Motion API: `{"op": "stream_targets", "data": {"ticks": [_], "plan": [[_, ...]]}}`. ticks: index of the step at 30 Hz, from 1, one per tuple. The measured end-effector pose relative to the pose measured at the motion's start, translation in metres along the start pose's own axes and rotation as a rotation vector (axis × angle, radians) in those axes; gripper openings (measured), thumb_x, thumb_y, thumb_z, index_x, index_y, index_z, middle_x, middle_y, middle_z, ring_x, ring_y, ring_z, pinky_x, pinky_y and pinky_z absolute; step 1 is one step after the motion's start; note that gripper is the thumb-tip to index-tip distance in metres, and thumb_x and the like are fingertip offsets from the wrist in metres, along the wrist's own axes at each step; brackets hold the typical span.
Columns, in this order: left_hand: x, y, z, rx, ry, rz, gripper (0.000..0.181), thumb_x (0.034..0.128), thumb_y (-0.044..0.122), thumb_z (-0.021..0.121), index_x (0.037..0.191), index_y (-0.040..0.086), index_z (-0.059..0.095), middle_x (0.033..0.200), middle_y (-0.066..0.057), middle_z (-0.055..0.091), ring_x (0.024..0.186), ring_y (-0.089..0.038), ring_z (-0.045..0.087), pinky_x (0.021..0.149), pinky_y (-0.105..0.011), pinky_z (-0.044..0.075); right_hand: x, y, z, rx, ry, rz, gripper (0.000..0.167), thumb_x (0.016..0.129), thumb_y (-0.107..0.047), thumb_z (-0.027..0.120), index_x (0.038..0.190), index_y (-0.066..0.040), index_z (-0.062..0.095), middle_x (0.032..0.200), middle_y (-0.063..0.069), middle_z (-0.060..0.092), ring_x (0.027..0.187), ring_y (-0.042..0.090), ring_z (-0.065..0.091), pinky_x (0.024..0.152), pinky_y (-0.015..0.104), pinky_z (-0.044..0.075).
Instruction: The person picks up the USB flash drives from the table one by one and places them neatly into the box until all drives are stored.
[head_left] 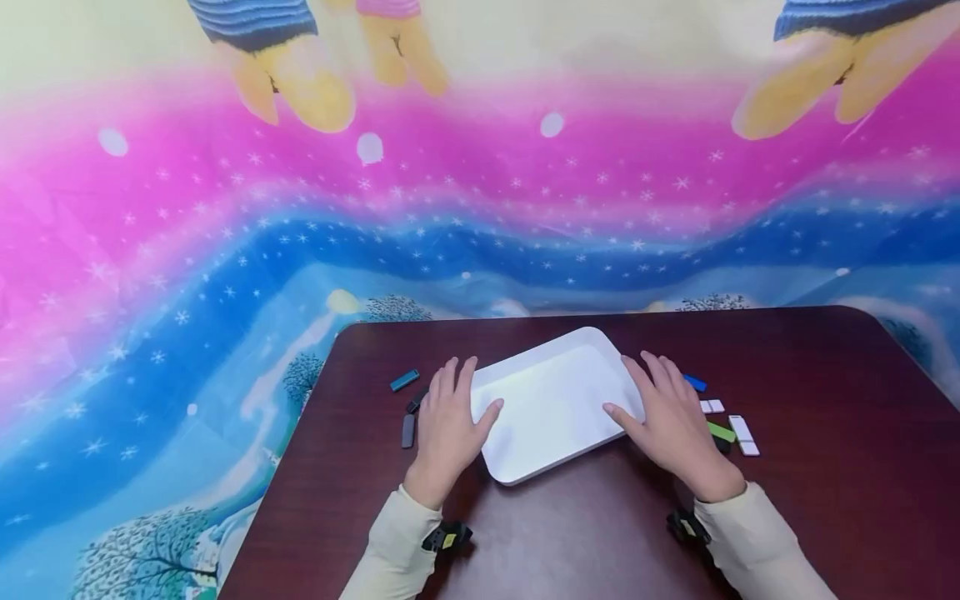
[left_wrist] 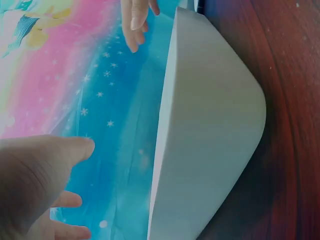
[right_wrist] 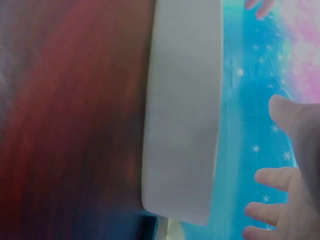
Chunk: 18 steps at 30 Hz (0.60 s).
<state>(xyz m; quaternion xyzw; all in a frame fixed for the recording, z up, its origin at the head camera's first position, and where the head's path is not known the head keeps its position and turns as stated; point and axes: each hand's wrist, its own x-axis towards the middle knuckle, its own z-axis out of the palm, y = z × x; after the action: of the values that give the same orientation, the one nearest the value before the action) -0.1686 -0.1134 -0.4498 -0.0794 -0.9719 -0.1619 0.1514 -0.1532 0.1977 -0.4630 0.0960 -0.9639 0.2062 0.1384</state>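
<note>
A white shallow rectangular tray (head_left: pixel 555 400) lies askew on the dark table, its inside bare. My left hand (head_left: pixel 450 429) is over the tray's left side with fingers spread and thumb pointing inward. Over the right side is my right hand (head_left: pixel 671 425), its fingers likewise extended. Both wrist views show a gap between the thumb and the rim of the tray (left_wrist: pixel 215 110), (right_wrist: pixel 182 115), so the hands seem to hover above it. Neither hand grips anything.
Left of the tray lie small sticks like USB drives: teal (head_left: pixel 404 381), black (head_left: pixel 415 402) and grey (head_left: pixel 408 432). To the right are blue (head_left: pixel 695 383), green (head_left: pixel 722 432) and white (head_left: pixel 744 436) ones, among several. A printed cloth (head_left: pixel 480 192) hangs behind the table (head_left: pixel 840 417).
</note>
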Motion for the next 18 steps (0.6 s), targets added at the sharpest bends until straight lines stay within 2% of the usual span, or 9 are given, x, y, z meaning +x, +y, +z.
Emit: {"op": "stream_targets", "data": {"ticks": [4,8,10,13,18], "plan": [[0.001,-0.005,-0.003,-0.002,0.038,-0.037,0.066,0.0925,0.051,0.068,0.145,0.015,0.051,0.142,-0.013,0.057,0.126,-0.033,0.058,0.095,-0.055,0.053,0.007,0.004,-0.003,0.001,0.015,0.014,0.073,0.09,-0.04,0.073,0.148,-0.003,0.046,0.146,0.029,0.045,0.133,0.049,0.04,0.106,0.071,0.033],[-0.002,-0.011,-0.006,0.034,0.028,-0.072,0.055,0.0927,0.052,0.067,0.13,0.012,0.064,0.116,-0.01,0.07,0.096,-0.028,0.068,0.077,-0.046,0.057,0.014,0.009,-0.003,-0.018,-0.031,0.035,0.069,0.093,-0.039,0.07,0.144,0.003,0.049,0.139,0.03,0.051,0.127,0.049,0.046,0.105,0.067,0.037],[-0.005,-0.014,-0.006,0.054,-0.001,-0.085,0.049,0.0926,0.052,0.067,0.118,0.01,0.069,0.099,-0.008,0.073,0.078,-0.023,0.067,0.065,-0.04,0.056,0.017,0.012,-0.002,-0.037,-0.051,0.047,0.066,0.095,-0.038,0.068,0.141,0.005,0.052,0.136,0.031,0.055,0.124,0.049,0.049,0.103,0.065,0.039],[-0.009,-0.016,-0.005,0.069,-0.057,-0.099,0.042,0.0927,0.052,0.067,0.101,0.011,0.072,0.075,-0.003,0.067,0.059,-0.015,0.058,0.053,-0.033,0.048,0.022,0.016,-0.001,-0.067,-0.061,0.049,0.059,0.095,-0.035,0.067,0.135,0.008,0.057,0.128,0.032,0.061,0.115,0.048,0.056,0.097,0.063,0.044],[-0.013,-0.017,-0.001,0.066,-0.121,-0.109,0.039,0.0936,0.051,0.066,0.091,0.013,0.072,0.062,0.002,0.059,0.05,-0.01,0.047,0.048,-0.028,0.04,0.028,0.023,0.0,-0.079,-0.057,0.03,0.046,0.095,-0.024,0.068,0.125,0.01,0.064,0.114,0.031,0.067,0.099,0.047,0.061,0.085,0.06,0.049]]}}
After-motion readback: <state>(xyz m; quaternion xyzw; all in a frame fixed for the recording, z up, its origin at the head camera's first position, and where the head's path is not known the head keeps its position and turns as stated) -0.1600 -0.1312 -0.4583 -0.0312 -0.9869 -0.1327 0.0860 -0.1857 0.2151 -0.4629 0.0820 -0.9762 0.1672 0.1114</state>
